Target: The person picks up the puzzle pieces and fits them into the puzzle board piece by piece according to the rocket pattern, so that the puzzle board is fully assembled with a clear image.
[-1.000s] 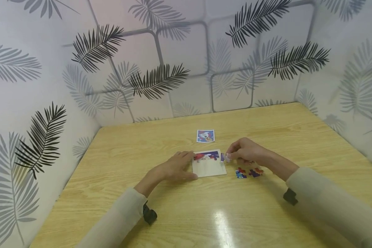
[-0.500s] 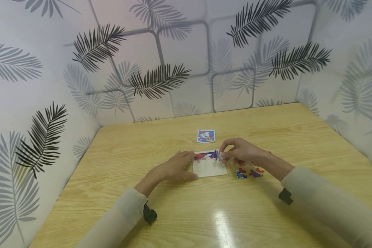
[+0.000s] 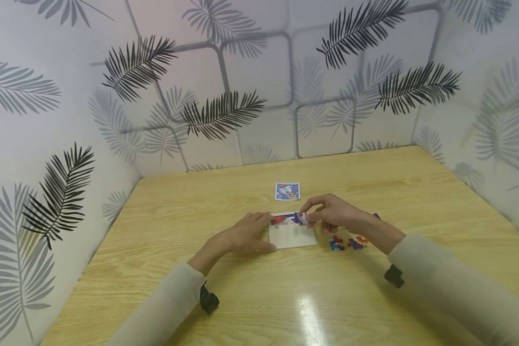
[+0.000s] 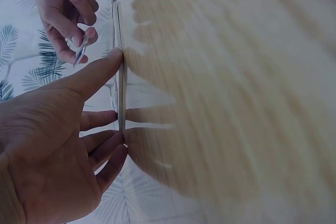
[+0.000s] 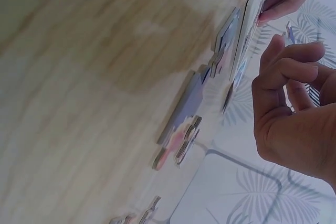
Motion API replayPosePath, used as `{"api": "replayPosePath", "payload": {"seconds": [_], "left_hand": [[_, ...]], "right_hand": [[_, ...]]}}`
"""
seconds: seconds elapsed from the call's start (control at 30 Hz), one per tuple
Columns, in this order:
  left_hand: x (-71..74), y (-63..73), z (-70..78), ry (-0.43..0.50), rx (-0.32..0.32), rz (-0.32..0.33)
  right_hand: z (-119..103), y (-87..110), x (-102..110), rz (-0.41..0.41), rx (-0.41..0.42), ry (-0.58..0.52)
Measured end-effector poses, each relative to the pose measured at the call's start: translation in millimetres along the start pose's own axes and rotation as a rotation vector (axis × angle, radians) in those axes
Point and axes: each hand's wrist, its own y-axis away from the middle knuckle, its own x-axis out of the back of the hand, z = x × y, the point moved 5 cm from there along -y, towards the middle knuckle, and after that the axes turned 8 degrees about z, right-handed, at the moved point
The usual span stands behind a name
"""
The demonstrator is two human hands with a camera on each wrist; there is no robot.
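A white puzzle board (image 3: 291, 238) lies on the table, its top row filled with red, white and purple picture pieces. My left hand (image 3: 247, 233) rests at the board's left side, thumb by the near corner and fingers at the far one. Above the board's upper right part, my right hand (image 3: 334, 214) pinches a purple and white puzzle piece (image 3: 301, 219) between thumb and index finger. The left wrist view shows that piece (image 4: 81, 52) tilted and raised off the board, edge-on.
Loose puzzle pieces (image 3: 337, 244) lie right of the board, with several more (image 5: 181, 111) partly under the right forearm. A small picture card (image 3: 287, 191) with a white figure lies behind the board. A leaf-patterned wall (image 3: 259, 129) borders the wooden table (image 3: 242, 307).
My right hand has carried the puzzle piece leftward, from beside the board's right edge to over its upper right part. The left hand has stayed at the board's left edge.
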Motion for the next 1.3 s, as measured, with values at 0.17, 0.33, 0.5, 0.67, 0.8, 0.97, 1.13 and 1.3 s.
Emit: {"api": "replayPosePath", "payload": {"seconds": [0.17,0.33,0.5,0.67,0.8,0.97,1.13,1.3], "left_hand": [[-1.3,-0.9,-0.4,0.012,-0.001,0.0],[0.4,-0.7,0.3,0.0,0.0,0.001],[0.4,-0.4,0.9,0.001,-0.015,0.007],[-0.3,-0.7,0.5,0.003,-0.021,0.004],[0.7,-0.3,0.0,0.004,-0.02,0.012],[1.3,0.2,0.4,0.0,-0.013,0.008],[1.6,-0.3,0.2,-0.004,-0.013,0.009],[-0.4,-1.3,-1.4,0.006,-0.014,0.008]], "right_hand": [[-2.2,-0.3,-3.1,0.014,0.001,0.007],[-4.7,-2.4,-5.2,0.026,0.014,0.02],[-5.0,-4.8,-6.2,0.042,0.016,0.005],[-5.2,-6.7,-7.6,0.066,-0.011,-0.028],[-6.6,-9.8,-9.1,0.074,-0.017,-0.035],[-5.8,-11.0,-11.8,0.087,-0.037,-0.03],[-3.9,-13.0,-15.3,0.09,-0.055,-0.03],[-2.5,-14.2,-19.4,0.085,-0.081,-0.033]]}}
